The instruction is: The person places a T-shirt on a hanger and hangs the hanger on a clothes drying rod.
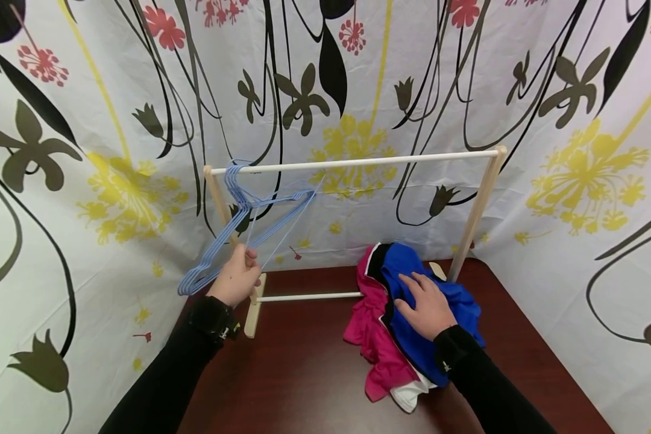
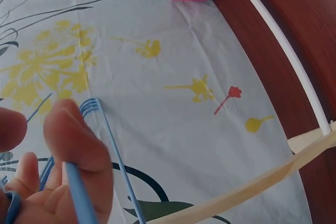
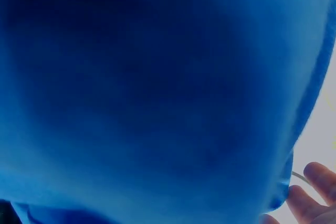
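- Blue hangers [image 1: 233,241] on the rack [image 1: 352,163] are pinched by the left hand [image 1: 239,278].
- Blue garment [image 1: 439,301] is pressed by the right hand [image 1: 427,306], fingers apparently spread flat.

Blue cloth [image 3: 147,93] filled the right wrist view in a blur, hiding all but the right hand's [image 3: 310,195] edge-cropped fingertips.

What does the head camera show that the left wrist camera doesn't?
Only the head view shows the right hand resting on the blue garment, plus the rack's top rail. Only the left wrist view shows, close up, fingers curled round a hanger wire. Both show the blue hangers, the pink garment and the dark table.
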A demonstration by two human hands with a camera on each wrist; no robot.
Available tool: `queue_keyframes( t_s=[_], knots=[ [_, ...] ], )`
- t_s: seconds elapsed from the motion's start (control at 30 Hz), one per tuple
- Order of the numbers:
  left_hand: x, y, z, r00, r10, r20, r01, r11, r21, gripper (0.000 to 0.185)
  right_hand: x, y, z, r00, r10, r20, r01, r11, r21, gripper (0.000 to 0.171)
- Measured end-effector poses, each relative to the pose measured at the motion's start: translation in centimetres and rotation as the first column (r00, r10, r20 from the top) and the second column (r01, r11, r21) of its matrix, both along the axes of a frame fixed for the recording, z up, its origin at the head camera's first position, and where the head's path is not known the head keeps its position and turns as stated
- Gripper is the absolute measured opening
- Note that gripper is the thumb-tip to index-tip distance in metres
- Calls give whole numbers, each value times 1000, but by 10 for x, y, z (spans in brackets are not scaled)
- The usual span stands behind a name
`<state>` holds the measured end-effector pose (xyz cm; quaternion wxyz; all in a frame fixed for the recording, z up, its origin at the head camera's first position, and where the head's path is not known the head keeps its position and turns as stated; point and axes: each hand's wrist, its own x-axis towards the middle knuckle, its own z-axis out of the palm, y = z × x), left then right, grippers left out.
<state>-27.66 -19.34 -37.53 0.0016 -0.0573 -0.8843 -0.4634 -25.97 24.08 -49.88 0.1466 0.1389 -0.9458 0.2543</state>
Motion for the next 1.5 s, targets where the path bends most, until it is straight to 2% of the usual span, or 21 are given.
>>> queue_keyframes(
  t_s=[0.2,0.33,0.5,0.7,0.9,1.03,1.3,1.43,1.5],
  knots=[
    [8,2,-6,998,-13,-56,18,995,94,23,2,1,-3,1000,-6,-7,6,1000,-15,59],
    [16,1,-14,997,-48,-63,54,993,104,22,0,1,-6,1000,-9,16,9,1000,-13,59],
    [27,7,-27,996,-88,-19,90,991,97,22,-2,0,-7,999,-17,33,18,1000,-10,58],
    [41,24,-40,990,-137,39,131,984,117,22,-9,0,-5,1000,-18,-6,18,1000,8,54],
    [51,38,-49,978,-202,60,194,975,112,21,-24,1,6,1000,-16,4,16,999,36,53],
    [55,44,-53,970,-233,69,225,968,114,22,-39,2,15,999,-18,39,14,995,102,54],
    [53,48,-62,969,-232,82,224,970,95,23,-74,-10,43,983,-5,184,-28,984,176,53],
    [52,49,-67,964,-249,95,242,967,77,24,-89,-17,43,967,-39,250,-22,971,239,58],
    [51,51,-69,961,-261,93,256,964,69,24,-96,-19,39,964,-66,257,-7,962,274,61]
  ],
)
